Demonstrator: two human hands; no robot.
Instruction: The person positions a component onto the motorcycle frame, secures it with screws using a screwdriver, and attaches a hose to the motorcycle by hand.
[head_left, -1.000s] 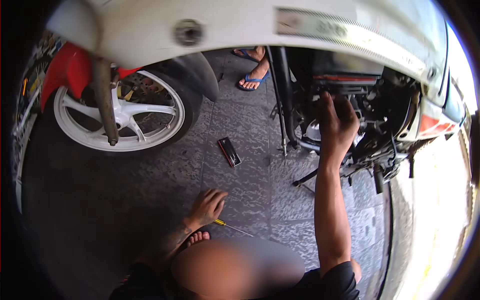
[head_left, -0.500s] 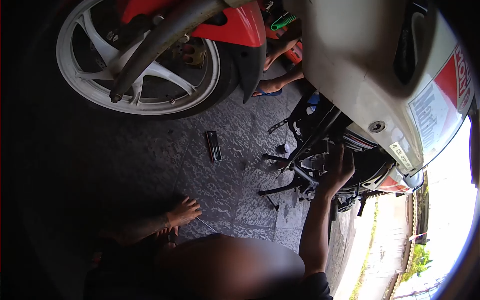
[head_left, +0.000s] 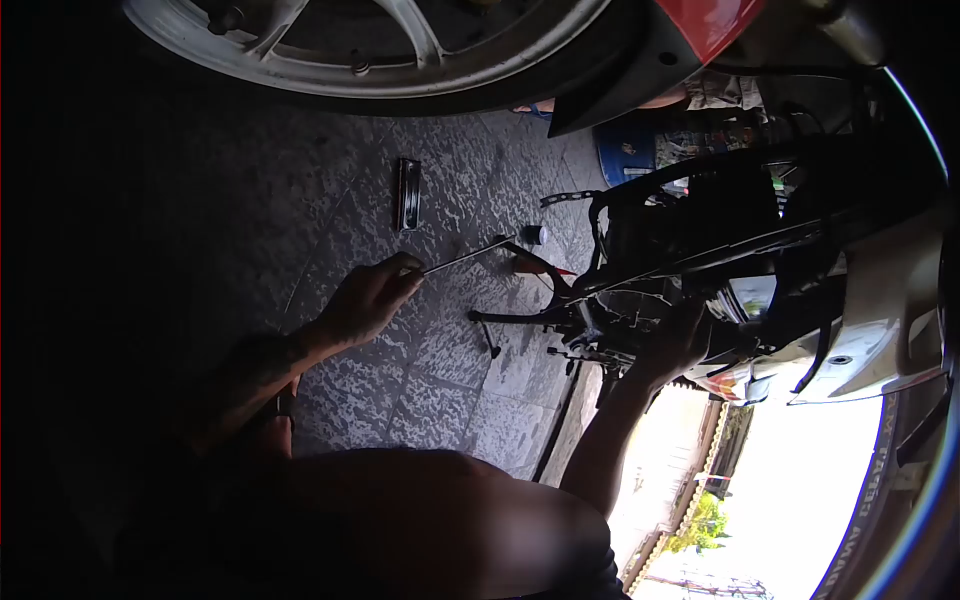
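Observation:
My left hand [head_left: 372, 293] is closed around one end of a thin metal rod [head_left: 465, 256] and hangs over the stone-tiled floor. The rod's far tip comes close to a stand leg of the motorcycle and a small round cup-like piece [head_left: 535, 235]; I cannot tell whether it touches either. My right hand [head_left: 680, 345] reaches into the dark underside of the motorcycle [head_left: 850, 330], its fingers bent against parts near the frame. Shadow hides what exactly they grip. A dark oblong case [head_left: 408, 193] lies on the floor beyond my left hand.
A second motorcycle's white-spoked wheel [head_left: 400, 90] with a red fender [head_left: 710, 25] fills the top. Behind the frame stand a blue container [head_left: 622, 152] and another person's leg [head_left: 672, 97]. My bare knee [head_left: 520, 530] is at the bottom.
My left hand has lifted off the floor and moved forward with the rod, which now points toward the stand. My right hand stays at the motorcycle's underside. The view has shifted.

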